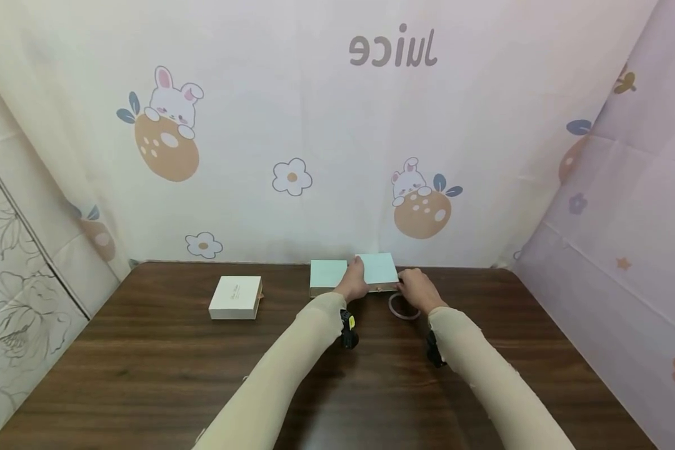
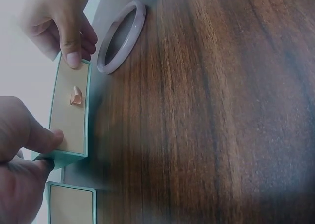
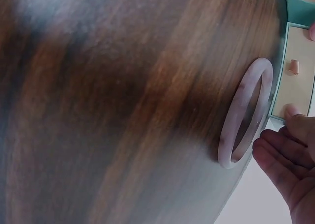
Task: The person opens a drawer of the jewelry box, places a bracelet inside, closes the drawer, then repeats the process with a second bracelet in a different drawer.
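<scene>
At the back of the table, both hands hold a mint-green box [image 1: 375, 269] with a beige front and a small copper-coloured ribbon tab [image 2: 76, 97]. My left hand [image 1: 352, 281] grips its left end, thumb on the front face. At the opposite end is my right hand [image 1: 419, 291], whose thumb presses the front corner while its fingers curl by the end. A pale pinkish bangle [image 3: 233, 118] lies on the table just in front of the right hand. Left of the held box, a second mint-green box [image 1: 328, 274] shows its beige front in the left wrist view.
A white box [image 1: 235, 297] with small lettering and a tab on its right side sits farther left on the dark wooden table [image 1: 163, 375]. Directly behind the table hangs a printed curtain [image 1: 247, 125], with another curtain [image 1: 619, 250] along the right.
</scene>
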Available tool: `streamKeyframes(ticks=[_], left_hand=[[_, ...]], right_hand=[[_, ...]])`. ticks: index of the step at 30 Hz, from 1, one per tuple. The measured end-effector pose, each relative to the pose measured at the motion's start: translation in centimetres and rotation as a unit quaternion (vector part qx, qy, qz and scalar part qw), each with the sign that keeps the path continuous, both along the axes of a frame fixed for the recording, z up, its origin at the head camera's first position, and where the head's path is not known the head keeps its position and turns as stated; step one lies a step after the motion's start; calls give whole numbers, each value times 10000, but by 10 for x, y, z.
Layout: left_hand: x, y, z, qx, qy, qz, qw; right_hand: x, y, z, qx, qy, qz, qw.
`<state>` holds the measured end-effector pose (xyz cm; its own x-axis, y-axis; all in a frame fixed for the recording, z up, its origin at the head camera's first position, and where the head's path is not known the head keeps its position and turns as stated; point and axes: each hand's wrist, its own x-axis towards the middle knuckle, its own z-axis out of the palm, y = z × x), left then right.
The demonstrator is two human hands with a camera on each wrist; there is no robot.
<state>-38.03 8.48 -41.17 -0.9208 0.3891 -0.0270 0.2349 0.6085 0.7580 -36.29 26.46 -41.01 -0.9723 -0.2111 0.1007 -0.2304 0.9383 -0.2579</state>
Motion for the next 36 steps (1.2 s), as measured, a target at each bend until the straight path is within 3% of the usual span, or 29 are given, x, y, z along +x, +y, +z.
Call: streamKeyframes(ticks=[7,14,27,30,31,36], left_hand=[[3,0,3,-193,-55,36,9998],[2,6,7,-853,84,23,9963],[8,11,2,-1597,25,121,9871],[9,12,3,-1451,25,133,9893],[6,11,-1,-1148,75,118,9933],[11,-1,20,-588,201,-4,9981]], right_hand=[[3,-4,0,205,-53,-63,9998],[5,-8,2,317,-270,-145,9990],[16,-27,2,394,-447,-169,9981],[21,-29,7,450,-580,-199,9971],[23,-29,10,515,-673,-212,9962],[23,-24,32,903,-891,-309,9914]])
